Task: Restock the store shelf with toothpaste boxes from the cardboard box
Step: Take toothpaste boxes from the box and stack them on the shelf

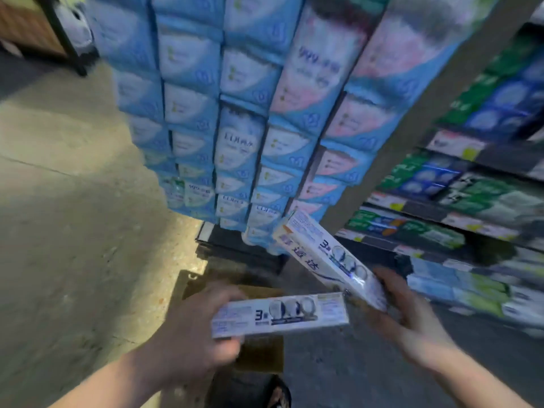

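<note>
My left hand (194, 328) grips a white toothpaste box (282, 316) by its left end and holds it level above the brown cardboard box (259, 357) on the floor. My right hand (409, 313) holds a second white toothpaste box (326, 254) by its lower end, tilted up and to the left. The two boxes nearly touch near their ends. The store shelf (459, 219) with rows of green, blue and white toothpaste boxes runs along the right. The frame is blurred.
A tall stack of blue and pink tissue packs (235, 128) stands straight ahead on a dark pallet (235, 251). Bare concrete floor (73, 216) lies to the left. A sandalled foot (279, 393) shows at the bottom edge.
</note>
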A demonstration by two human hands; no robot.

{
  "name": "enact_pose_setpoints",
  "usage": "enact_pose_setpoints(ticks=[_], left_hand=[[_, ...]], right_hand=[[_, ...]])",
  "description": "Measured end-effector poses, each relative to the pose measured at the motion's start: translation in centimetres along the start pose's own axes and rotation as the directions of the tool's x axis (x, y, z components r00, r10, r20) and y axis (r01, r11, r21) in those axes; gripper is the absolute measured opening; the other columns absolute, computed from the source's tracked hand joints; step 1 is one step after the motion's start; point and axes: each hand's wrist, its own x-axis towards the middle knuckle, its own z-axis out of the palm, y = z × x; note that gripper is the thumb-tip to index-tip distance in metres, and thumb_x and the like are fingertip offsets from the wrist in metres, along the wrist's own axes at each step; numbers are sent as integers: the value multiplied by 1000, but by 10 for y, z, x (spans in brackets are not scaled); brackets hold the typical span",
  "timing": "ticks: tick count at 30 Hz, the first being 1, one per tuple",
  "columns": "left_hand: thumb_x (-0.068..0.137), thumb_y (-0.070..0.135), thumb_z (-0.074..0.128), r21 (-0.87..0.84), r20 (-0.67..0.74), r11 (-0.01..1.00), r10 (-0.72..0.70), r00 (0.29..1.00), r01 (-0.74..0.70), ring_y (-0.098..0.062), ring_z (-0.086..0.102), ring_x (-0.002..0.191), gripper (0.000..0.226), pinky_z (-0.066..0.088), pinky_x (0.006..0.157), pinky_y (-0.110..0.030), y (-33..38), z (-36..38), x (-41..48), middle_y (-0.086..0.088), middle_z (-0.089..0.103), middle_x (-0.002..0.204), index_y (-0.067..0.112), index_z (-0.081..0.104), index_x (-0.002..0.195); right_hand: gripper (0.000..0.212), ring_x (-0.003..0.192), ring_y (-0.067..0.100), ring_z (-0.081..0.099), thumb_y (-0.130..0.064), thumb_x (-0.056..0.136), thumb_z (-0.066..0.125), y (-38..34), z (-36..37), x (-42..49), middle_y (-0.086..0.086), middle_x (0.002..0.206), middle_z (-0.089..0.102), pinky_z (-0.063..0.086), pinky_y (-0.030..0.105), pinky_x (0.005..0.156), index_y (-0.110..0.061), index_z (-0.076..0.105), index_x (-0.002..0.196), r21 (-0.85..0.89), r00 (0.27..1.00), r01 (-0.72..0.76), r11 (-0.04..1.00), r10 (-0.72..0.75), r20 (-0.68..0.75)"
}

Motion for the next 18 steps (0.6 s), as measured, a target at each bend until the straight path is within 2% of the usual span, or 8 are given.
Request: enact_pose_setpoints(ticks=[2, 3, 5, 8, 12, 15, 18], left_hand=[[53, 40, 56, -29, 2, 997, 69, 998, -68, 5, 57, 83, 43, 43, 71, -12, 47, -12, -2, 28, 56, 98, 52, 51, 94], [54, 38, 56, -25, -2, 991, 129, 992, -129, 7, 57, 83, 42, 42, 72, -9, 69, -16, -2, 26, 57, 97, 50, 51, 95], [55, 37, 54, -11, 30, 972, 235, 972, -235, 11, 55, 86, 41, 39, 73, -2, 113, -20, 0, 27, 56, 99, 51, 50, 94], [56, 38, 56, -41, 84, 938, 345, 935, -343, 8, 56, 91, 43, 39, 77, -4, 175, -14, 6, 26, 57, 104, 56, 51, 95], [55, 41, 55, -124, 143, 894, 446, 884, -431, 6, 56, 93, 46, 40, 75, -6, 259, 13, 14, 28, 57, 104, 49, 51, 100], [53, 43, 56, -180, 176, 868, 492, 852, -464, 1, 58, 91, 46, 43, 73, -8, 320, 49, 18, 26, 59, 102, 45, 53, 99], [54, 41, 59, -222, 228, 854, 514, 827, -470, 2, 59, 82, 33, 44, 73, -14, 382, 97, 19, 26, 62, 95, 37, 62, 86]], right_hand=[[47, 103, -6, 58, -35, 68, 62, -16, -34, -33, -33, 114, 56, 46, 16, 85, -47, 46, 110, -8, 997, 26, 1000, -27, -79], [48, 103, -4, 58, -31, 69, 63, -23, -51, -50, -29, 114, 57, 45, 15, 87, -50, 45, 109, -5, 992, 31, 1000, -31, -118], [49, 102, -4, 57, -29, 69, 64, -35, -85, -85, -29, 112, 57, 43, 14, 88, -56, 44, 105, 1, 982, 40, 999, -39, -186], [50, 99, -8, 56, -23, 70, 63, -49, -136, -135, -32, 109, 59, 42, 9, 85, -59, 47, 100, 9, 955, 41, 999, -36, -295], [46, 98, -10, 55, -40, 70, 67, -49, -202, -205, -34, 109, 57, 40, 5, 84, -63, 44, 102, -36, 896, 9, 999, -24, -443], [44, 96, -9, 55, -29, 72, 62, -40, -252, -257, -32, 107, 58, 40, 4, 82, -60, 47, 100, -63, 852, -10, 998, -24, -523], [39, 91, -6, 57, -26, 72, 59, -25, -304, -313, -26, 106, 61, 42, 6, 78, -55, 50, 97, -64, 812, -11, 998, -29, -583]])
